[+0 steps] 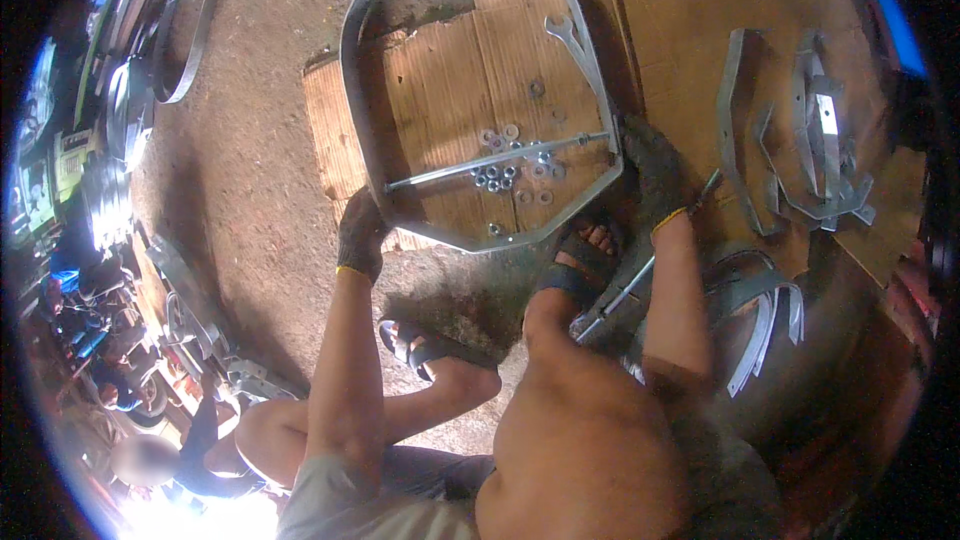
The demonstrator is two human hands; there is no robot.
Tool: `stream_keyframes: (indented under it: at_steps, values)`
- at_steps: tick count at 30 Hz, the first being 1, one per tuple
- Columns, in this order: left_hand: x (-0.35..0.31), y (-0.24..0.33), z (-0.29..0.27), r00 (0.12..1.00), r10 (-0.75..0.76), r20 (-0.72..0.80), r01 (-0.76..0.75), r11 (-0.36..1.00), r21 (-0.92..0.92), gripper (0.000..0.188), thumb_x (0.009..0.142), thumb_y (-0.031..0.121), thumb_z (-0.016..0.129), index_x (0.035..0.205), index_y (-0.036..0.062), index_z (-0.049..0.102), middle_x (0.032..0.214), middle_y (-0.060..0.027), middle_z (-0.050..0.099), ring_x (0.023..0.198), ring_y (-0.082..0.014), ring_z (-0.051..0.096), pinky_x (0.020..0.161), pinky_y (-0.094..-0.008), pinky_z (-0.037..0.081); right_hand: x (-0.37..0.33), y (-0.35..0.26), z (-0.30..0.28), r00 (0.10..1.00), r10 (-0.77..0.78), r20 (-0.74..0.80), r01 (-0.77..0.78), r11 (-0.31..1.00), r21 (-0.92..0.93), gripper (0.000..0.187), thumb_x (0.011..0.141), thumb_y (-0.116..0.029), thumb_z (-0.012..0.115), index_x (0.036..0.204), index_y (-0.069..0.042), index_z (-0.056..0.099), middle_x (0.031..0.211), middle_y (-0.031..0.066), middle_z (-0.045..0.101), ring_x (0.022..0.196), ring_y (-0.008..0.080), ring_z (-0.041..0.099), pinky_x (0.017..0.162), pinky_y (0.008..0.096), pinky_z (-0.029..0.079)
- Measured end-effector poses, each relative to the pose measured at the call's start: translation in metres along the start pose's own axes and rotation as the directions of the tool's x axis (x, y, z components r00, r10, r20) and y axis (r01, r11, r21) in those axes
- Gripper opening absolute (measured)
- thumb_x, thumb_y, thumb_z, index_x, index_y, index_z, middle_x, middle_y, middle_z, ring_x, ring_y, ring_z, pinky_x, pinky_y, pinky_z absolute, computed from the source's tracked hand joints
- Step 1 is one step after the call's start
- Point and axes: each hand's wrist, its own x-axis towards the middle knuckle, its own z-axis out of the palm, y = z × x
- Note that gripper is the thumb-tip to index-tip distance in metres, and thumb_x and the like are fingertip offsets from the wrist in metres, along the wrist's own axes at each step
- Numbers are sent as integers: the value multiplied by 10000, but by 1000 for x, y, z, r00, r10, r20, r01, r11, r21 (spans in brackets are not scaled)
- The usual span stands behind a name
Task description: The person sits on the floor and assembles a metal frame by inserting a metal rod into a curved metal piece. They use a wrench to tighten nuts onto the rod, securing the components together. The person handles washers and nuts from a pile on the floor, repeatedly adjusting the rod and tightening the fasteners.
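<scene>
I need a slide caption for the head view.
Gloved left hand and right hand hold a metal frame crossed by a rod; nuts and washers show through it on cardboard.

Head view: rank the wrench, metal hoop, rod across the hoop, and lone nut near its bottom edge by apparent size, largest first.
1. Metal hoop
2. Rod
3. Wrench
4. Lone nut

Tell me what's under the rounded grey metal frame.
Through it show brown ground, torn brown cardboard, silver metal nuts, round grey washers and a silver metal wrench. Whatever is directly behind the frame's band and straight silver rod is covered.
</scene>
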Motion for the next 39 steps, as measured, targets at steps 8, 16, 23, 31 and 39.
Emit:
stream_keyframes:
  at_steps: [8, 16, 23, 31, 39]
  values:
    - [20, -19, -17, 994, -72, 81, 93, 951, -294, 330, 952, 213, 668, 1247, 66, 666, 1089, -52, 732, 954, -164, 690, 834, -306, 563, 40, 21, -9, 978, -109, 176, 207, 545, -812, 400, 1035, -331, 476, 1156, -4, 672, 1069, 157, 702, 966, 288, 649, 883, 438, 512]
    - [46, -50, -36, 993, -52, -110, 45, 997, -65, 308, 1032, 364, 592, 1142, 95, 694, 966, -33, 727, 782, -138, 682, 707, -293, 568, 30, 36, -13, 989, 48, 142, -31, 992, -122, 468, 1042, -329, 513, 1369, -1, 580, 1261, 143, 627, 1135, 260, 581, 977, 397, 463]
    - [50, -22, -24, 987, 118, 106, -158, 806, 571, 252, 973, 292, 683, 1006, 44, 719, 924, -34, 725, 770, -139, 671, 693, -295, 547, 59, 73, -59, 806, -370, 461, 542, 150, -827, 421, 1055, -283, 487, 1323, 25, 587, 1177, 172, 661, 1072, 282, 617, 933, 394, 483]
    - [34, -40, -34, 954, 297, -50, -282, 939, 198, 291, 998, 212, 593, 1198, 8, 649, 917, -101, 725, 832, -174, 699, 743, -338, 561, 54, 77, -46, 906, -254, 340, 422, 609, -672, 440, 1072, -278, 423, 1345, 28, 580, 1332, 208, 621, 1239, 321, 577, 1063, 422, 427]
    - [41, 14, -22, 929, 74, 363, -367, 323, 872, 229, 961, 150, 579, 1155, 68, 668, 968, -160, 735, 899, -262, 731, 751, -370, 577, 69, 83, -68, 877, -257, 407, 468, 256, -846, 434, 1059, -285, 429, 1319, 18, 600, 1341, 243, 606, 1256, 415, 559, 1072, 457, 430]
